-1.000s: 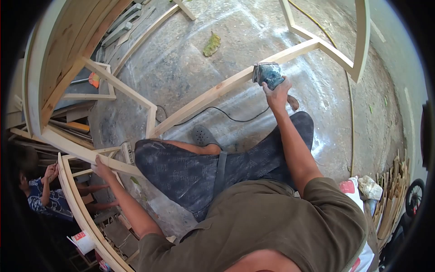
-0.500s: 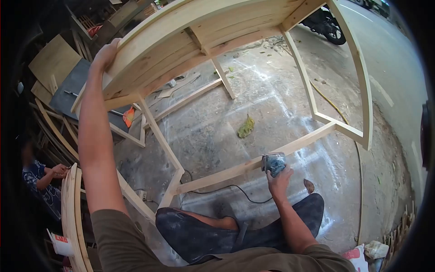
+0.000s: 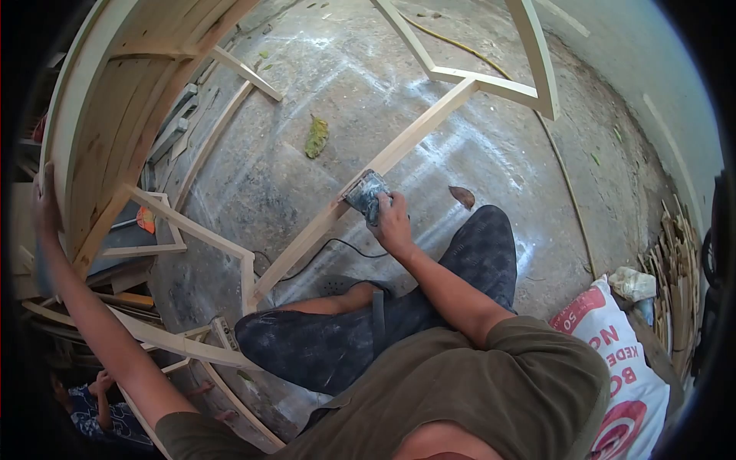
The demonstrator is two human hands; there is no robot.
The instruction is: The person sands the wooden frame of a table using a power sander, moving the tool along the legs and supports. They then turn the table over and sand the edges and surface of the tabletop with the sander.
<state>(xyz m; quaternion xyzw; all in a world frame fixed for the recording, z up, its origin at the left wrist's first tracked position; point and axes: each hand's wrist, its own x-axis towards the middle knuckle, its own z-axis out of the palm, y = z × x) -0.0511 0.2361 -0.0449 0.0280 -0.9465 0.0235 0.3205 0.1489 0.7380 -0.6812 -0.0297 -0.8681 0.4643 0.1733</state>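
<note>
The big curved wooden frame [image 3: 115, 100] lies on its side on the concrete floor [image 3: 537, 199]. The left hand [image 3: 46, 207] has its grip closed over the frame's curved edge, bracing it. The sander [image 3: 364, 193] sits about midway along the long rail [image 3: 429, 126], with the right hand [image 3: 395, 226] clamped on top of it. Sanding this rail looks to be the step in hand. Working further along calls for flat, even pressure and a cord [image 3: 345, 244] kept clear.

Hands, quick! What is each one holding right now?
Left hand: holding the edge of the wooden frame.
Right hand: closed around the sander.
</note>
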